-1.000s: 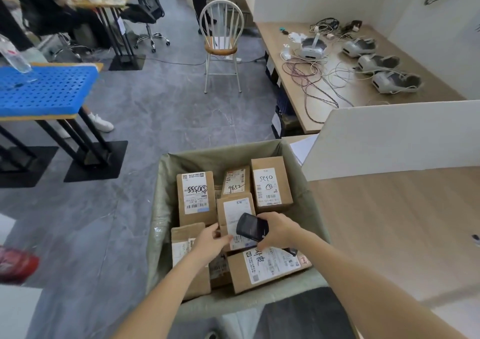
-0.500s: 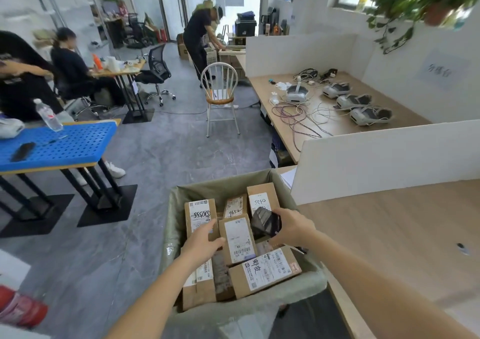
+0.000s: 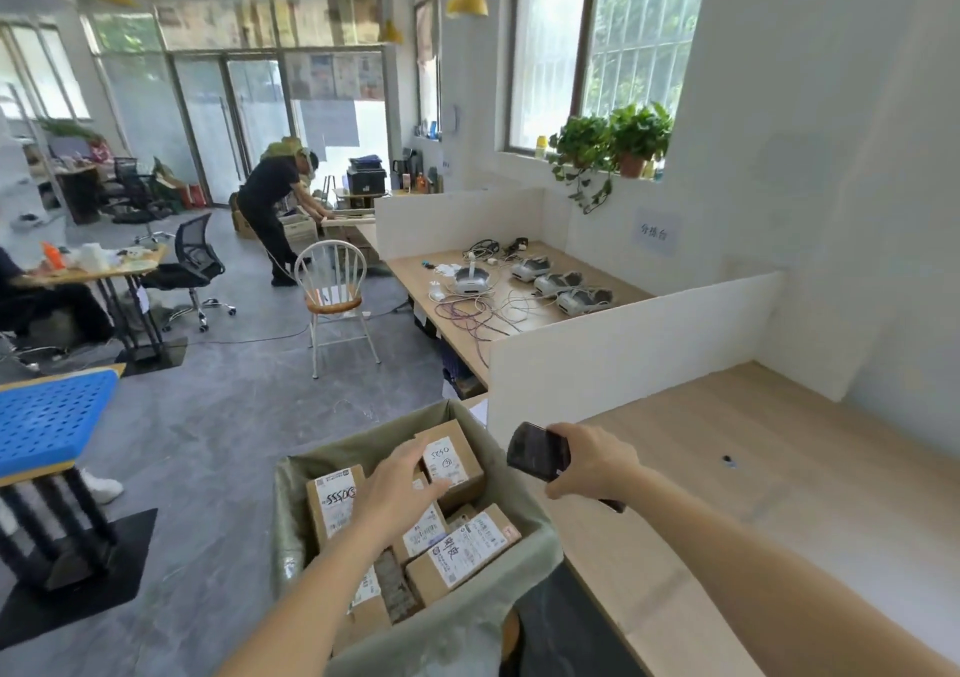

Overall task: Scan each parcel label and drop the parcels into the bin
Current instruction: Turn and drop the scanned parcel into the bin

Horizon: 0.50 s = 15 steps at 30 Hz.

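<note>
Left hand (image 3: pixel 402 484) spread flat above the labelled parcels (image 3: pixel 451 461) in the green-lined bin (image 3: pixel 291 526). Right hand (image 3: pixel 592 461) grips the dark scanner (image 3: pixel 537 451) over the wooden table's (image 3: pixel 753 468) edge, beside the bin.

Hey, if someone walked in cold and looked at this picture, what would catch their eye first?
Probably the fabric-lined bin at bottom centre, packed with labelled cardboard parcels. The left hand hovers open above them, and the right hand holds a dark scanner over the bin's right edge. After that, the bright blue perforated table at far left stands out.
</note>
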Each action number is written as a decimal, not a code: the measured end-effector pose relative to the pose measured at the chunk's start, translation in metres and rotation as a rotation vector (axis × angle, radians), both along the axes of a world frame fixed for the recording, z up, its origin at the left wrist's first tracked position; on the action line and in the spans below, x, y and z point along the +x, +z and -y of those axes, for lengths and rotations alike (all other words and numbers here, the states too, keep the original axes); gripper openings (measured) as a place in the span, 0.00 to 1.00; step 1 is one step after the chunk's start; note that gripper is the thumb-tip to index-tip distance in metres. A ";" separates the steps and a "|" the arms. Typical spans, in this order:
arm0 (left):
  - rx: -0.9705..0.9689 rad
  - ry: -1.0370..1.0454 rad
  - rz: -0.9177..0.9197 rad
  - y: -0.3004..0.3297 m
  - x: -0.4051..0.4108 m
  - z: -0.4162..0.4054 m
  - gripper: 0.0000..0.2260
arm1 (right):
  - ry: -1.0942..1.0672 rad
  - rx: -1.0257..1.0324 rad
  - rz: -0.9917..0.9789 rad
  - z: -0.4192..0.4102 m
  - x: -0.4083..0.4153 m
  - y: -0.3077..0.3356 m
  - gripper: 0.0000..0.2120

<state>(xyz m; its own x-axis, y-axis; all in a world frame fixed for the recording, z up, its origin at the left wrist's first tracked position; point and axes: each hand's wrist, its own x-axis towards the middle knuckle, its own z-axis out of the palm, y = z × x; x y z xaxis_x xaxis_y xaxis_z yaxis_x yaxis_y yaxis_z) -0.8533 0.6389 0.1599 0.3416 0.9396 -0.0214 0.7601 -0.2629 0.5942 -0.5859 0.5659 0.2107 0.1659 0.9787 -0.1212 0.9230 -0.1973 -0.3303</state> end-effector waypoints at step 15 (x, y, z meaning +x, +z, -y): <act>0.173 -0.417 -0.060 0.067 0.115 0.168 0.36 | -0.448 0.145 0.087 0.285 0.060 0.075 0.27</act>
<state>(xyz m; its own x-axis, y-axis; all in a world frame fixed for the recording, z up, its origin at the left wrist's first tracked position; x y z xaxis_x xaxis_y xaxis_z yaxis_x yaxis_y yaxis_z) -0.7385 0.4707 0.2272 0.6948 0.7133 0.0923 0.5999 -0.6455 0.4727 -0.5254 0.2811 0.2856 0.5789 0.8142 0.0442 0.7829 -0.5398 -0.3094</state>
